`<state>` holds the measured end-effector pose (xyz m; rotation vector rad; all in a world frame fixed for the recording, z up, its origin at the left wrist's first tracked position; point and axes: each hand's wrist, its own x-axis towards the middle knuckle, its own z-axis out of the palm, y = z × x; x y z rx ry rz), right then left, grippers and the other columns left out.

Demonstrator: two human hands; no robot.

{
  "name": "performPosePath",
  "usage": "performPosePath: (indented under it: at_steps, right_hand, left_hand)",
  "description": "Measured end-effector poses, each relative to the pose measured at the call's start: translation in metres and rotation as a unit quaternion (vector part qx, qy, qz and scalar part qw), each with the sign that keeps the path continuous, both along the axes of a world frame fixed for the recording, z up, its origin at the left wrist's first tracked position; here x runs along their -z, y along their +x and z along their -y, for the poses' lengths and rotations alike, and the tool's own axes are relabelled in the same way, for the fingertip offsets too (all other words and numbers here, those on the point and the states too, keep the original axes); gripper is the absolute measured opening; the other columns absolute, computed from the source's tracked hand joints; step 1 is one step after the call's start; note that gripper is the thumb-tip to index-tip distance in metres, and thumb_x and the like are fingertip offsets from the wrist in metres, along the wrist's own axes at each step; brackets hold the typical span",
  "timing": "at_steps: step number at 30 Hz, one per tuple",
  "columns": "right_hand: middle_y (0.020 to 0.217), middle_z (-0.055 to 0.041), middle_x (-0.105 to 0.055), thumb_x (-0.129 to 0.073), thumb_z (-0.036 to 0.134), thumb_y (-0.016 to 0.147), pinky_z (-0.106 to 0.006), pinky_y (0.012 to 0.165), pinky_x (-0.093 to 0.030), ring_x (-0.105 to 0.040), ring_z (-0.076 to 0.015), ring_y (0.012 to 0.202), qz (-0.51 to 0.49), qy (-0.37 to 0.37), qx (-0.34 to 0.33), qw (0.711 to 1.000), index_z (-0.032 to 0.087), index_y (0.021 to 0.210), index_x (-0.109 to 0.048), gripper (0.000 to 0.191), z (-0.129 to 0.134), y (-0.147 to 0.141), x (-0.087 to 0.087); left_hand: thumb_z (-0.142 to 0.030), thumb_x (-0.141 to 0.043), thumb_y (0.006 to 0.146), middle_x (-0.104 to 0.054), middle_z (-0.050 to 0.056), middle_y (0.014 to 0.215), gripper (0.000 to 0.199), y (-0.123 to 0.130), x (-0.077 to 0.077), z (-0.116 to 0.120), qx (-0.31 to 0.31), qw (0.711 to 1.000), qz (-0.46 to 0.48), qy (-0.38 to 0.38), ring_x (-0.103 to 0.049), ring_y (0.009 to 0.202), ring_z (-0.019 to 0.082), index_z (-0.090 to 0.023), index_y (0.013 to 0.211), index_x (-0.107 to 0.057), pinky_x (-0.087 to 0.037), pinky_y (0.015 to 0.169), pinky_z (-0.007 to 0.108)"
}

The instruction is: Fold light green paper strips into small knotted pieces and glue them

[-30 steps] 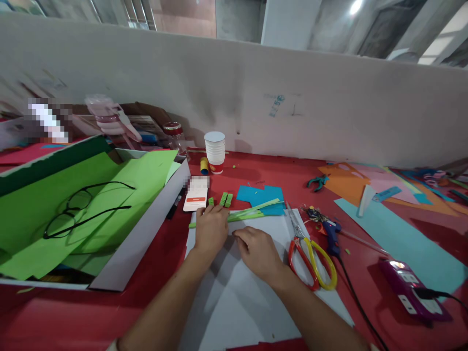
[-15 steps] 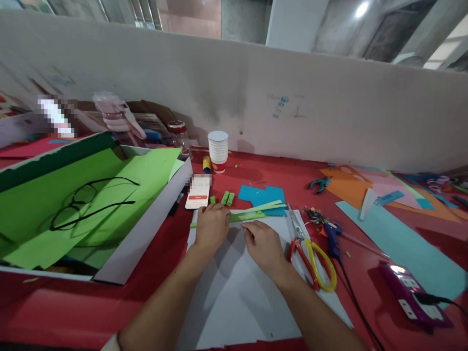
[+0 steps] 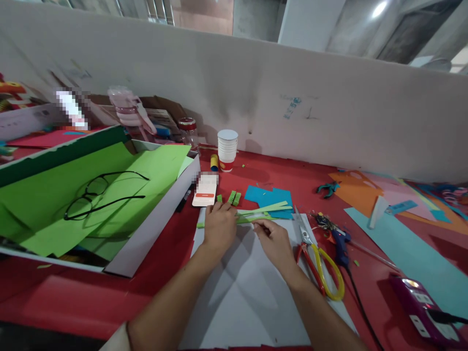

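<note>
My left hand (image 3: pixel 220 225) lies over light green paper strips (image 3: pixel 265 208) on a white sheet (image 3: pixel 252 287), its fingers bent down on them. One strip end sticks out to its left. Close by on the right, my right hand (image 3: pixel 272 236) has thumb and index finger pressed together near the lower strip; what they hold, if anything, is too small to tell. Small green folded pieces (image 3: pixel 234 197) sit just beyond my left hand. Blue paper (image 3: pixel 270 199) lies behind the strips. Scissors (image 3: pixel 310 248) with red and yellow handles rest right of my right hand.
A box (image 3: pixel 153 229) with green paper and glasses (image 3: pixel 89 200) stands left. A phone (image 3: pixel 205 190) and stacked paper cups (image 3: pixel 227 151) are behind. Rightward are a glue gun (image 3: pixel 341 243), pliers (image 3: pixel 327 189), a purple power strip (image 3: pixel 424 309) and coloured paper (image 3: pixel 413 258).
The view has shifted, so most things appear slightly farther right. Both hands stay near the strips, with only slight changes in finger position.
</note>
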<state>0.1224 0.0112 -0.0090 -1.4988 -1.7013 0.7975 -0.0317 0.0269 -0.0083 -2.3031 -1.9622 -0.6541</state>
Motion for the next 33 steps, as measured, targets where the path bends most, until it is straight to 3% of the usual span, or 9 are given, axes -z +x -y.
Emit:
performPosePath:
  at_steps: [4, 9, 14, 18, 22, 24, 27, 30, 33]
  right_hand:
    - [0.084, -0.0032, -0.072, -0.050, 0.026, 0.081, -0.028, 0.067, -0.046, -0.064, -0.0180, 0.075, -0.002, 0.012, -0.011, 1.000, 0.021, 0.087, -0.070, 0.022, 0.002, -0.002, 0.001]
    - [0.084, -0.0040, -0.071, -0.050, 0.027, 0.080, -0.030, 0.071, -0.047, -0.063, -0.0188, 0.075, -0.018, 0.029, -0.007, 0.999, 0.021, 0.087, -0.070, 0.021, 0.004, -0.002, 0.000]
    - [0.077, -0.0031, -0.066, -0.055, 0.037, 0.078, -0.027, 0.061, -0.045, -0.058, -0.0160, 0.066, -0.145, -0.036, 0.012, 0.989, 0.019, 0.092, -0.067, 0.026, 0.000, 0.000, 0.001]
    - [0.062, 0.0027, -0.055, -0.063, 0.043, 0.074, -0.023, 0.053, -0.038, -0.047, -0.0107, 0.054, -0.297, -0.076, 0.046, 0.951, 0.017, 0.083, -0.063, 0.028, -0.003, 0.000, -0.001]
    - [0.049, 0.0056, -0.044, -0.065, 0.044, 0.072, -0.023, 0.050, -0.032, -0.039, -0.0094, 0.050, -0.317, -0.063, 0.046, 0.945, 0.017, 0.058, -0.055, 0.033, -0.005, 0.002, -0.003]
    - [0.050, 0.0049, -0.046, -0.065, 0.044, 0.071, -0.024, 0.050, -0.031, -0.039, -0.0096, 0.049, -0.298, -0.070, 0.041, 0.951, 0.017, 0.059, -0.056, 0.032, -0.006, 0.005, -0.004]
    - [0.063, -0.0005, -0.059, -0.052, 0.043, 0.083, -0.025, 0.054, -0.037, -0.046, -0.0123, 0.055, -0.219, -0.038, 0.050, 0.974, 0.016, 0.076, -0.063, 0.029, -0.009, 0.010, -0.006]
    - [0.091, -0.0076, -0.065, -0.046, 0.030, 0.088, -0.032, 0.072, -0.040, -0.054, -0.0196, 0.081, 0.033, 0.061, 0.006, 0.998, 0.019, 0.097, -0.065, 0.024, -0.009, 0.015, -0.007]
    - [0.114, -0.0103, -0.059, -0.050, 0.020, 0.085, -0.039, 0.084, -0.035, -0.046, -0.0261, 0.102, 0.268, 0.121, -0.052, 0.954, 0.023, 0.113, -0.061, 0.030, -0.007, 0.013, -0.004]
  left_hand:
    - [-0.017, -0.044, 0.084, -0.068, 0.009, 0.090, 0.022, 0.000, 0.002, -0.002, 0.002, 1.000, 0.002, -0.024, -0.056, 0.089, 0.027, -0.019, 0.080, -0.065, -0.034, 0.077, 0.041]
    - [-0.020, -0.042, 0.085, -0.069, 0.008, 0.089, 0.022, 0.000, -0.003, -0.002, -0.025, 0.998, 0.044, 0.022, -0.058, 0.089, 0.025, -0.020, 0.084, -0.064, -0.036, 0.079, 0.040]
    - [-0.019, -0.043, 0.084, -0.070, 0.007, 0.086, 0.020, -0.003, -0.010, 0.000, 0.002, 0.986, 0.163, 0.031, -0.060, 0.083, 0.022, -0.019, 0.084, -0.063, -0.040, 0.077, 0.037]
    - [-0.021, -0.048, 0.081, -0.068, 0.001, 0.075, 0.016, 0.006, -0.015, 0.006, 0.122, 0.930, 0.339, -0.080, -0.060, 0.071, 0.016, -0.020, 0.077, -0.063, -0.044, 0.068, 0.028]
    - [-0.024, -0.051, 0.077, -0.064, 0.000, 0.065, 0.013, 0.015, -0.018, 0.011, 0.185, 0.822, 0.475, -0.254, -0.060, 0.061, 0.014, -0.019, 0.072, -0.062, -0.046, 0.060, 0.026]
    - [-0.024, -0.053, 0.075, -0.063, 0.000, 0.061, 0.012, 0.013, -0.020, 0.009, 0.176, 0.796, 0.507, -0.281, -0.059, 0.057, 0.014, -0.019, 0.067, -0.060, -0.047, 0.058, 0.026]
    - [-0.022, -0.056, 0.073, -0.059, -0.002, 0.056, 0.009, -0.001, -0.023, 0.001, 0.074, 0.810, 0.559, -0.165, -0.055, 0.053, 0.012, -0.018, 0.065, -0.059, -0.045, 0.056, 0.024]
    - [-0.023, -0.058, 0.072, -0.060, -0.002, 0.059, 0.006, -0.015, -0.023, -0.009, 0.003, 0.786, 0.618, -0.011, -0.055, 0.056, 0.011, -0.018, 0.072, -0.059, -0.045, 0.060, 0.023]
    - [-0.026, -0.060, 0.072, -0.060, -0.002, 0.061, 0.009, -0.022, -0.021, -0.014, -0.013, 0.771, 0.635, 0.038, -0.056, 0.058, 0.011, -0.018, 0.075, -0.059, -0.045, 0.060, 0.023]
